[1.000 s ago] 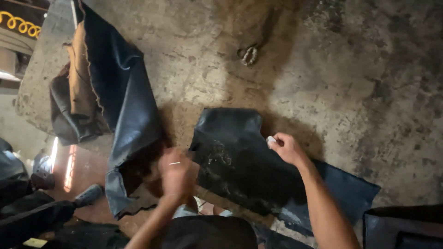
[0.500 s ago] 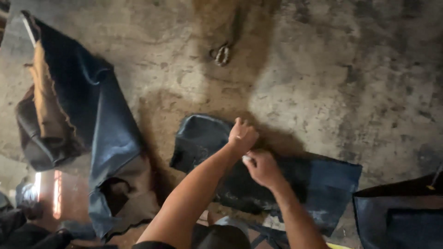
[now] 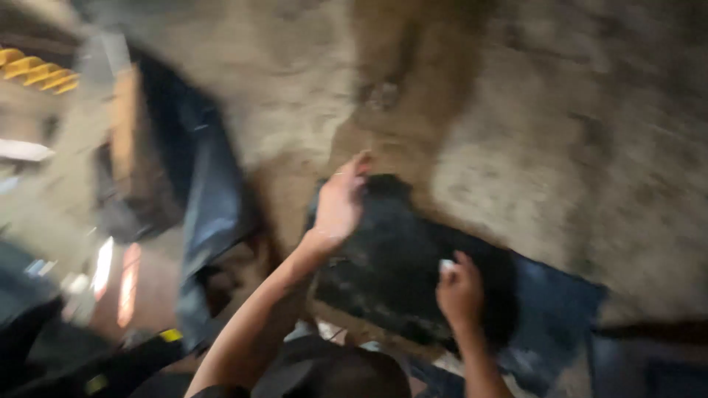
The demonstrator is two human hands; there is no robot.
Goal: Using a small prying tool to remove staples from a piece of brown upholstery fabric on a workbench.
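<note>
The view is motion-blurred. A dark denim piece [image 3: 402,273] lies flat on the stained concrete floor in front of me. My left hand [image 3: 339,205] rests flat on its upper left edge, fingers stretched out toward the floor beyond, holding nothing. My right hand [image 3: 459,291] hovers over the middle of the piece, closed around a small white lump like chalk [image 3: 446,264]. A bluer fabric layer [image 3: 553,309] sticks out from under the dark piece on the right.
A heap of dark denim with a tan lining [image 3: 199,214] lies to the left. A blurred pair of scissors [image 3: 383,92] sits on the floor beyond the piece. More dark fabric [image 3: 649,368] lies at the lower right.
My hands have separated: the left slid to the piece's upper left edge, the right drew back toward me over its middle. The view has swung and blurred.
</note>
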